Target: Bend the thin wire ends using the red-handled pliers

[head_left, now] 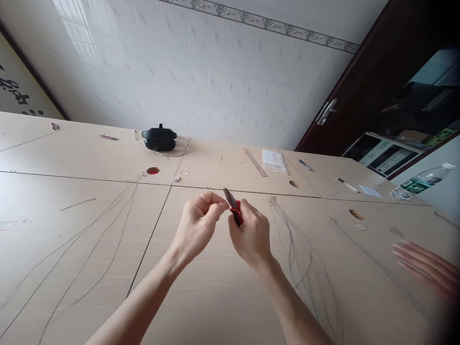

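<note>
Red-and-black handled pliers point(236, 211) are gripped in my right hand point(251, 232), their dark jaws pointing up and slightly left. My left hand point(200, 223) is pinched closed just left of the pliers, its fingertips beside the jaws; what it holds is too small to make out. Right of my hands, a bundle of thin grey wires point(290, 235) lies on the wooden table point(201, 297). More thin wires point(108, 211) spread across the table's left side.
Along the back lie a black headset-like device point(159, 138) with a white cable, a metal ruler point(255, 163), a plastic bag point(274, 162) and pens point(347, 184). A water bottle point(422, 182) lies at the right, near another person's hand point(427, 266). The table has round holes.
</note>
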### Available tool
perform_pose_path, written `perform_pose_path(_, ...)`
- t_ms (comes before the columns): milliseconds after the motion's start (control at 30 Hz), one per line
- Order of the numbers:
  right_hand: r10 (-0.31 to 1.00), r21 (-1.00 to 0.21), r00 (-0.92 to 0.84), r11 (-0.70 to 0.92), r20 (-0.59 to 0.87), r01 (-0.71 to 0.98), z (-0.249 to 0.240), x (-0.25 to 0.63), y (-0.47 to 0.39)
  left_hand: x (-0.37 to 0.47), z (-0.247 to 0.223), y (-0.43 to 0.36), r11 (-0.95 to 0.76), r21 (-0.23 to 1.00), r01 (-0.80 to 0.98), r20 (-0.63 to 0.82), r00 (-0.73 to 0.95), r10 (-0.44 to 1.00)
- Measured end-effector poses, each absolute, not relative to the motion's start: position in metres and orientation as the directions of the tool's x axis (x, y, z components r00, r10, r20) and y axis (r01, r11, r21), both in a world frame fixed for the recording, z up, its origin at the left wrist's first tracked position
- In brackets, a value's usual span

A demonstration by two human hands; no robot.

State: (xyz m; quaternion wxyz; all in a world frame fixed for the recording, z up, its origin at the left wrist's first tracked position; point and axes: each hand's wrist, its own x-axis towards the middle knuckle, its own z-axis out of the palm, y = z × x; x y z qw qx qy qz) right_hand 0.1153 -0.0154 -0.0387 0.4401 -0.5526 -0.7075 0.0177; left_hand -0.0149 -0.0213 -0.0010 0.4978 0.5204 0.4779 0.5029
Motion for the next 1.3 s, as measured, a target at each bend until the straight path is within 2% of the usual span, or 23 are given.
perform_pose_path(333, 0.792, -0.495, -0.003, 0.384, 0.610, 0.779, -0.040, 0.117, -0.014, -0.016, -0.006, -0.021, -0.092, 0.996, -0.006, 0.092, 0.093, 0.991)
perform_pose_path(667, 0.781, -0.468, -0.026, 0.401, 0.624, 0.787, -0.045, 0.116, -0.012, -0.020, -0.006, -0.023, -0.150, 0.983, 0.109, 0.143, 0.065, 0.988)
perform_pose_path(1067, 0.805, -0.489, -0.028, 0.388, 0.593, 0.781, -0.047, 0.117, -0.009, -0.021, -0.010, -0.022, -0.150, 0.980, 0.130, 0.143, 0.060, 0.988)
perform_pose_path(1300, 0.794, -0.486, -0.026, 0.397, 0.608, 0.778, -0.047, 0.116, -0.011, -0.024, -0.013, -0.017, -0.085, 0.993, 0.077, 0.081, 0.050, 0.995)
